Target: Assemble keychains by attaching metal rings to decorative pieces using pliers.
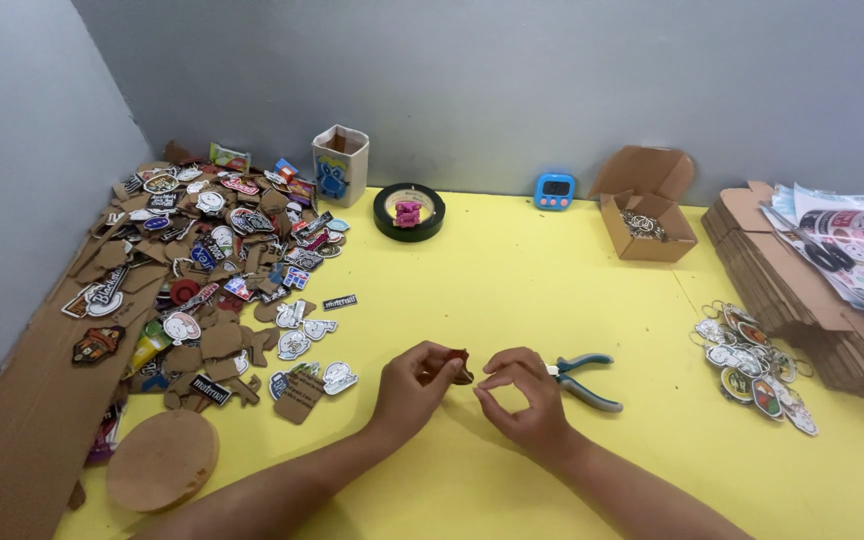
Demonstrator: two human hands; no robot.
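Observation:
My left hand (414, 385) pinches a small brown wooden cut-out (460, 369) just above the yellow table (512, 290). Close beside it on the right, my right hand (520, 392) has its fingertips pressed together; whatever tiny thing they hold is too small to make out. Pliers with teal handles (584, 378) lie on the table just behind and to the right of my right hand. A heap of printed wooden cut-outs (207, 260) covers the left side of the table.
A round wooden disc (162, 460) lies at the near left. At the back stand a small cardboard cup (339, 165), a black tape roll (409, 212), a blue timer (554, 190) and an open cardboard box (647, 215). Finished keychains (752, 365) and stacked cardboard (802, 290) sit at the right.

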